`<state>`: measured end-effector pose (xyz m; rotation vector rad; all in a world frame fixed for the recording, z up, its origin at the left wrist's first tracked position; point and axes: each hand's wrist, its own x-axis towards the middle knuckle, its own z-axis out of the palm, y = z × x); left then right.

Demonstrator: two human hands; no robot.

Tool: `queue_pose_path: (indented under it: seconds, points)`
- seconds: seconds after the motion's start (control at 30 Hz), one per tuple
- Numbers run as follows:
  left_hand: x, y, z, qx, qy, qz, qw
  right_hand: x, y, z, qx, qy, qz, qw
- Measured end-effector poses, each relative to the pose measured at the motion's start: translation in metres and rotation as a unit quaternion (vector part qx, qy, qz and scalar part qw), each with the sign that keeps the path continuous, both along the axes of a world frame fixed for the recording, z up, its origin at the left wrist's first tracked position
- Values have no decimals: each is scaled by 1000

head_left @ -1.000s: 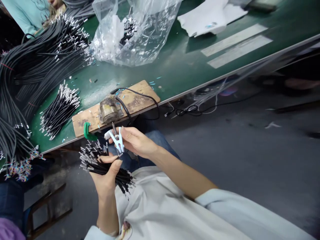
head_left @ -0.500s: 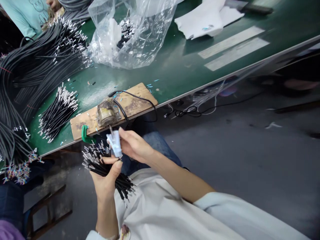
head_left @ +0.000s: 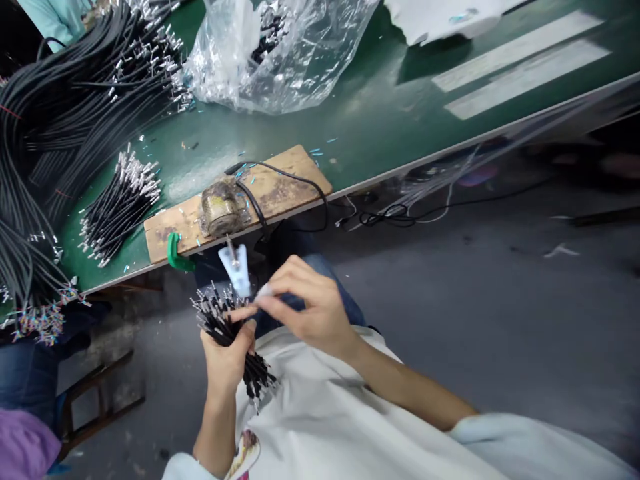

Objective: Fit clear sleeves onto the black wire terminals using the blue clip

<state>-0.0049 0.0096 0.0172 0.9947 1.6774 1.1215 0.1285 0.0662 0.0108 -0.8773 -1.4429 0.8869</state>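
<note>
My left hand is wrapped round a bundle of short black wires with metal terminals, held over my lap. My right hand is beside it, its fingers pinched on a light blue clip tool that points up toward the table edge. The fingertips of both hands nearly meet at the top of the bundle. Just above them, a brown taped device with a black cable sits on a wooden board, which a green clamp fixes to the green table.
A pile of short terminated wires lies left of the board. Long black cables cover the table's left end. A clear plastic bag and white paper lie farther back. Loose cords hang under the table edge over grey floor.
My right hand has come down and left toward the bundle, tilting the blue clip tool upright. The bundle rose slightly and the view shifted closer to the table.
</note>
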Motion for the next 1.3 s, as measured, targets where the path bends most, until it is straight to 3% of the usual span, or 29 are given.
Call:
queue_pose_path:
  seconds: [0.07,0.2,0.43,0.53,0.63,0.73,0.8,0.9,0.97,1.13,1.3]
  points:
    - [1,-4,-6,-17,-14,-24,999,-5,-5,2,52,-66,44,996]
    - [1,-7,-14,-18,-25,-1,1000,-13,-8,-2,25,-42,100,994]
    - [13,-3,-9,-12,-49,41,998,-29,-14,-10,-1,22,-24,999]
    - [15,-2,-7,-4,-74,41,996,-32,-15,-13,-87,121,32,988]
    - [13,0,-6,1,-111,43,993,-29,-11,-17,-179,215,129,951]
    - [11,2,-3,2,-139,37,990,-23,-4,-18,-218,245,200,923]
    - [9,3,-1,5,-142,41,989,-19,-1,-15,-214,235,212,924]
    - [7,4,1,-4,-135,32,990,-13,1,-8,-166,181,183,952]
    - [5,3,0,-15,-137,11,990,-12,0,-7,-174,187,180,950]
    - [6,-1,-11,-3,-138,-16,990,-20,-5,-10,-325,337,261,844]
    - [7,-3,-15,30,-105,-9,994,-23,-9,-10,-384,379,238,808]
